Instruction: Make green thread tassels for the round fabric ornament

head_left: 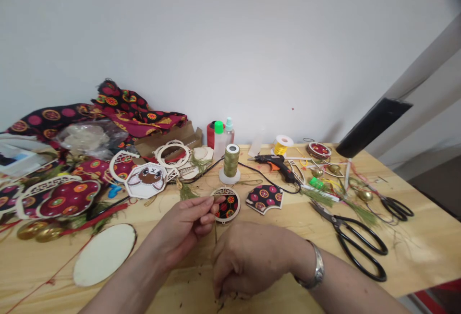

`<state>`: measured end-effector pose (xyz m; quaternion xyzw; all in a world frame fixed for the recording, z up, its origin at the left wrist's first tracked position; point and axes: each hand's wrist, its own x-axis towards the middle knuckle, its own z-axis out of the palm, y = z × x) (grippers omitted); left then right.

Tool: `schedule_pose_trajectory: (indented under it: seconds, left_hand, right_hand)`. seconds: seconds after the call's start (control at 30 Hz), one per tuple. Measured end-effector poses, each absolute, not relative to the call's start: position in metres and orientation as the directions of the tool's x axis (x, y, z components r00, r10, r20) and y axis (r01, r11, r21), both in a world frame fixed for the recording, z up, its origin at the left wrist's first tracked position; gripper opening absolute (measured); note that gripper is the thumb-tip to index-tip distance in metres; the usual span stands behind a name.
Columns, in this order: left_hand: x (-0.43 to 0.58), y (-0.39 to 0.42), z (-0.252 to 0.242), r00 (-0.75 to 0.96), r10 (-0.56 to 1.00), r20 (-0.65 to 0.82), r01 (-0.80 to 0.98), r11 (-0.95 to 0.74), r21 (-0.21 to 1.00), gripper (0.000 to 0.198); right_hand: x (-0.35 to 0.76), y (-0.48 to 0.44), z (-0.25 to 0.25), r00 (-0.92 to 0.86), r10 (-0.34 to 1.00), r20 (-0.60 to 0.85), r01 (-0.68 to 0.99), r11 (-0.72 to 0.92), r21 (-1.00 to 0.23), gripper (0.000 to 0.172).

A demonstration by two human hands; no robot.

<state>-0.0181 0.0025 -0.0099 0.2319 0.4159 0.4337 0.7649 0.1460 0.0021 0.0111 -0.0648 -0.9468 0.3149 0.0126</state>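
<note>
1. Pinches cord [215,233] between fingers of left hand [192,217], near round ornament [232,204].
2. Curls fingers of right hand [248,256] below; cannot tell their grip.
3. Has clear bag [111,131] leftward, something pale inside.

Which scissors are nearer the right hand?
The larger scissors, with the long black loop handles, nearer the right hand. The smaller pair lies farther right and back.
</note>
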Motion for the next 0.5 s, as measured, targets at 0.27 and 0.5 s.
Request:
schedule_pose_trajectory:
  seconds: [0.27, 0.5]
  left_hand:
    - [-0.0181, 0.0026, -0.0118, 0.282, 0.859, -0.427, -0.440, 0.512, 0.738, 0.011]
    - [-0.0172, 0.0028, -0.0127, 0.245, 0.855, -0.456, -0.392, 0.518, 0.760, 0.008]
  right_hand:
    - [0.1459, 0.0010, 0.0099, -0.991, 0.128, -0.031, 0.117, 0.747, -0.654, 0.016]
    - [0.1453, -0.0020, 0.0099, -0.995, 0.093, 0.041, 0.038, 0.712, -0.701, 0.015]
